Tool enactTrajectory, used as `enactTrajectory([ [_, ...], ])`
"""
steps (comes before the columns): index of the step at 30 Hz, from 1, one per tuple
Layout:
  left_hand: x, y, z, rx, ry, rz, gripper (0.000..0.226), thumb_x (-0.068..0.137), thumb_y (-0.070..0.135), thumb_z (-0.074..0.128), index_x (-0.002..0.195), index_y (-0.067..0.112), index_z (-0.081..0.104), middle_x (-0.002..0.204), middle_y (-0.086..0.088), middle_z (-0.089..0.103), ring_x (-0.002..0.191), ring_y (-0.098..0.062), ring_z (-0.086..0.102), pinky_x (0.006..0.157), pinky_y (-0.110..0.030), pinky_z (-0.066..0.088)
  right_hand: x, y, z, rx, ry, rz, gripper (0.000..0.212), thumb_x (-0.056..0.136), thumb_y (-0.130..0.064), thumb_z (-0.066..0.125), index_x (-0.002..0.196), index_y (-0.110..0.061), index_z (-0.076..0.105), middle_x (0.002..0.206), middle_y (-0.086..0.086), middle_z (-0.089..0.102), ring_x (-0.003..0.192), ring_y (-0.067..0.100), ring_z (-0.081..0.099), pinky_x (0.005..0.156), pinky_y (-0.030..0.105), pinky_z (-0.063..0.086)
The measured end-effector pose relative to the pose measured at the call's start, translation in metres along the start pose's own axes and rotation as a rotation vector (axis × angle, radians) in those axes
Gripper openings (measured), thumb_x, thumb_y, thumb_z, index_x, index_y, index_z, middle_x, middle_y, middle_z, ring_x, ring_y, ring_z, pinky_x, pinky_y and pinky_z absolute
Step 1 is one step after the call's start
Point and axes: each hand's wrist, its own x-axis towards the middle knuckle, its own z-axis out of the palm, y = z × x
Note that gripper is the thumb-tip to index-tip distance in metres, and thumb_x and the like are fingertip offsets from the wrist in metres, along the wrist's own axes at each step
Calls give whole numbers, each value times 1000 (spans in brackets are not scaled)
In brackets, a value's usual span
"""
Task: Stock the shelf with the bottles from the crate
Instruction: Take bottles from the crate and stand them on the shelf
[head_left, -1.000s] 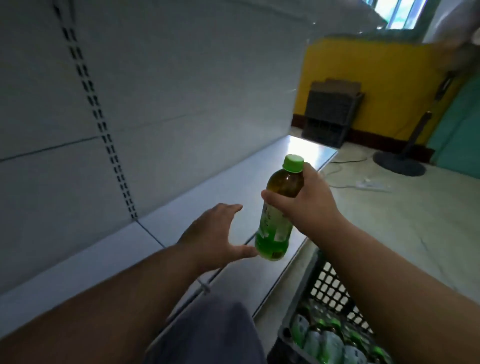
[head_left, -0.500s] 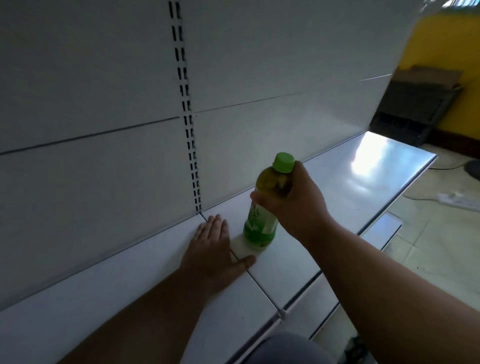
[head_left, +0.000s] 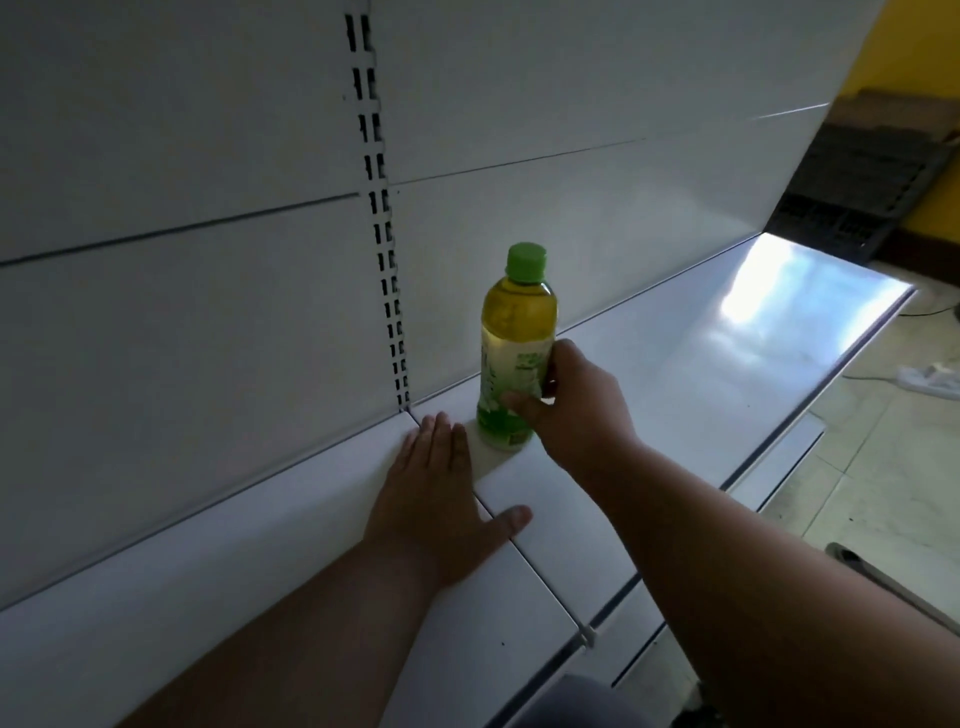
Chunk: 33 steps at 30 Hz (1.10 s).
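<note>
A green-capped bottle of yellow-green drink stands upright on the white shelf, close to the back panel and just right of the slotted upright. My right hand wraps the bottle's lower label from the right side, thumb in front. My left hand lies flat, palm down, on the shelf just left of the bottle, fingers together and thumb spread. The crate is out of view.
The slotted upright runs down the white back panel. A lower shelf edge juts out below. Dark stacked crates lean on a yellow wall at the far right. A power strip lies on the tiled floor.
The bottle has come down from mid-air and now stands on the shelf. My right hand slid from its neck to its lower body. My left hand stays flat on the shelf.
</note>
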Motion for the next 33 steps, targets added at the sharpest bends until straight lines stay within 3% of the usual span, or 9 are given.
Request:
enactTrajectory([
  [8, -1, 5, 0, -37, -12, -33, 120, 79, 85, 33, 155, 5, -13, 165, -15, -13, 152, -23, -12, 124, -38, -4, 42, -22, 25, 42, -2, 22, 45, 82, -37, 77, 112, -16, 52, 106, 5, 66, 97, 27, 63, 83, 48, 56],
  [11, 0, 5, 0, -22, -6, -23, 121, 78, 86, 33, 156, 3, -9, 166, -16, -10, 153, -24, -10, 124, -39, -2, 47, -26, 26, 55, -29, 42, 49, 82, -37, 78, 115, -16, 50, 106, 3, 65, 96, 25, 62, 75, 38, 55],
  [13, 1, 4, -1, -17, -20, -21, 121, 77, 86, 30, 156, 3, -7, 166, -16, -9, 153, -25, -9, 124, -40, -2, 39, -23, 20, 112, -48, 73, 62, 80, -39, 80, 128, -18, 47, 116, 2, 64, 101, 22, 62, 70, 31, 53],
  [17, -1, 5, -9, -10, -44, -32, 127, 66, 92, 11, 158, 4, -1, 166, -17, 0, 153, -27, 0, 122, -40, 0, -7, 0, -11, 31, 1, 35, 81, 76, -48, 81, 141, -22, 41, 134, 2, 56, 121, 20, 55, 96, 38, 50],
  [19, -5, 11, -17, 14, -48, -12, 120, 72, 90, 16, 158, 7, 3, 167, -14, 4, 153, -28, 4, 122, -41, 4, -33, 14, -41, -45, -16, 42, 80, 78, -50, 78, 143, -24, 39, 139, 1, 52, 125, 21, 52, 99, 37, 47],
  [21, -10, 29, -30, 25, -36, 80, 101, 86, 78, 34, 159, 13, 8, 166, -10, 10, 152, -27, 10, 121, -41, 9, -59, 30, -76, -121, -3, 75, 78, 80, -50, 76, 143, -27, 37, 140, 1, 49, 126, 21, 50, 100, 37, 46],
  [24, -18, 84, -55, -74, 48, 322, 84, 89, 69, 47, 155, 24, 24, 162, -5, 26, 147, -24, 24, 117, -42, 22, -104, 57, -130, -244, 49, 153, 75, 80, -53, 73, 142, -31, 37, 141, 1, 47, 126, 22, 48, 100, 41, 47],
  [29, -48, 206, -64, -216, 38, 617, 79, 87, 66, 57, 153, 32, 30, 154, 4, 38, 139, -18, 35, 112, -39, 32, -184, 113, -199, -401, 89, 344, 75, 76, -58, 71, 140, -34, 39, 140, 2, 47, 128, 26, 46, 101, 47, 45],
  [33, -68, 288, -23, -180, -86, 739, 84, 84, 67, 58, 153, 29, 28, 151, 1, 39, 138, -21, 36, 113, -42, 33, -240, 172, -225, -424, 96, 522, 75, 77, -58, 69, 141, -32, 39, 137, 5, 49, 126, 29, 47, 102, 47, 44],
])
